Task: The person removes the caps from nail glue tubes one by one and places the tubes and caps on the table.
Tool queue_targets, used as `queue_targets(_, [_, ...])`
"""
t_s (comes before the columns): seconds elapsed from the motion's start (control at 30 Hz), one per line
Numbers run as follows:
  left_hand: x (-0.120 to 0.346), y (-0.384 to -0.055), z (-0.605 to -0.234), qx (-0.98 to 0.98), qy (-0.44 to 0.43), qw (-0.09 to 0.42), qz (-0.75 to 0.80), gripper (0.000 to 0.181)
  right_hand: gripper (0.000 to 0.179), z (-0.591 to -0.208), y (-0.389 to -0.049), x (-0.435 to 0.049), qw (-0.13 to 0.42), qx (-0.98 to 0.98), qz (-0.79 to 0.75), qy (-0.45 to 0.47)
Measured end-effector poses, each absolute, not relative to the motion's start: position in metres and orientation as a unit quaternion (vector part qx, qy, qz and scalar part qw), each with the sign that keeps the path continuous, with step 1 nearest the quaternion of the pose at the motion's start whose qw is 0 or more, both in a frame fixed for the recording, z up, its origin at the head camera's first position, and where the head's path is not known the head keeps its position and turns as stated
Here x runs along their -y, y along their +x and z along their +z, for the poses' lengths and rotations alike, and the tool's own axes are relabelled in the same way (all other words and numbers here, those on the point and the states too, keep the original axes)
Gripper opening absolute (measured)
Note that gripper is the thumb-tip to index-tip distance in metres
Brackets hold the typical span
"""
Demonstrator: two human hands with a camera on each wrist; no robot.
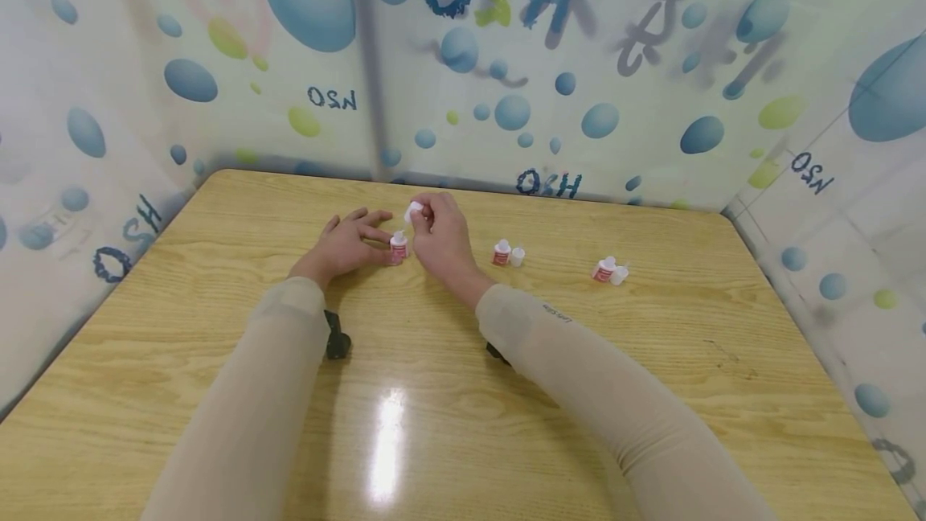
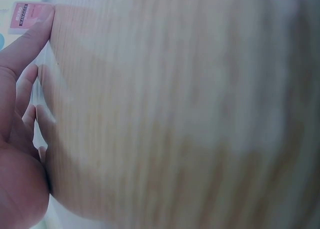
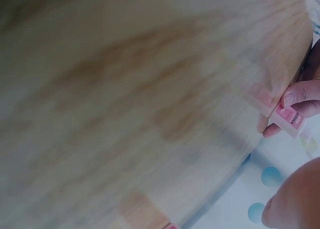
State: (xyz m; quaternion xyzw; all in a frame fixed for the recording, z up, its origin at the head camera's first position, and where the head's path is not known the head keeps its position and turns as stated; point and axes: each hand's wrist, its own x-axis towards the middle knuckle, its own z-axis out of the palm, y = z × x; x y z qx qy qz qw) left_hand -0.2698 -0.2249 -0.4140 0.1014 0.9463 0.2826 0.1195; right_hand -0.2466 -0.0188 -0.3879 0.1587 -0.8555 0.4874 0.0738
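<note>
A small nail glue bottle (image 1: 399,247) with a red label and white top stands upright on the table. My left hand (image 1: 347,248) pinches it low down between thumb and fingers, while the other fingers spread over the wood. The right wrist view also shows this grip on the bottle (image 3: 291,120). In the left wrist view the thumb lies against the bottle (image 2: 29,16). Just above and right of it, my right hand (image 1: 444,238) pinches a white cap (image 1: 413,211) between thumb and finger. The bottle's nozzle is uncovered.
To the right, a second red-labelled bottle (image 1: 501,253) stands beside a white cap (image 1: 517,256). Farther right is a third bottle (image 1: 604,269) with its cap (image 1: 620,275). The wooden table (image 1: 434,392) meets a patterned curtain (image 1: 463,127) at its far edge.
</note>
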Motion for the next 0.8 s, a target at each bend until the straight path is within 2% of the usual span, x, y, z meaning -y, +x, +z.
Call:
queue_targets(0.43, [0.2252,-0.2699,-0.4123,-0.945,0.102,0.118,0.289,0.05,0.021,-0.3875,-0.2477,0.0192,0.108,0.832,0.523,0.149])
queue_targets(0.67, [0.2255,-0.2694,-0.4136,-0.945,0.105,0.118,0.287,0.051,0.034,-0.3863,-0.2492,0.0188,0.11,0.832,0.518,0.166])
queue_targets(0.8, [0.2246,-0.2682,-0.4126,-0.946,0.105,0.118,0.284,0.051,0.033,-0.386,-0.2486,0.0198,0.116,0.835,0.509,0.177])
